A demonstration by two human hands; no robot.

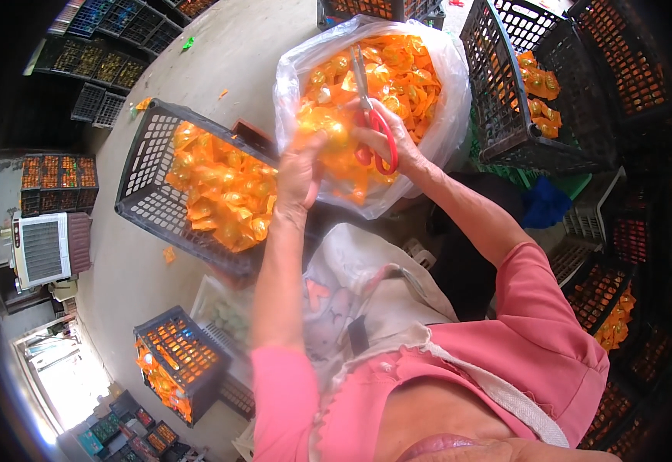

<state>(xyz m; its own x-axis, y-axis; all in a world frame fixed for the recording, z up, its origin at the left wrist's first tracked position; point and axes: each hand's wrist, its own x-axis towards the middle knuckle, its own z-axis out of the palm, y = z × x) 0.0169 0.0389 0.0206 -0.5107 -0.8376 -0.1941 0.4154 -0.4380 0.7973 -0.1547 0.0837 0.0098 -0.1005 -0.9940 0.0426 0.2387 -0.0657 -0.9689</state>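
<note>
My right hand (397, 138) is closed round a pair of scissors (383, 142) with red handles, its blades pointing away over a clear plastic bag (289, 73). The bag is full of small, round-looking things in shiny orange wrappers (405, 73). Close beside it, my left hand (302, 171) is closed on an orange-wrapped packet (326, 132), which is smeared by motion. The fingertips of my right hand come near that packet; whether they touch it I cannot tell. Below and left of my left hand, a tilted black crate (145, 165) holds more orange-wrapped packets (220, 189).
At the right stands a black crate (494, 85) with a few orange packets in it. Another crate of packets (178, 343) is at the lower left. Stacked crates (60, 173) line the left side. A pale apron (378, 285) covers my lap.
</note>
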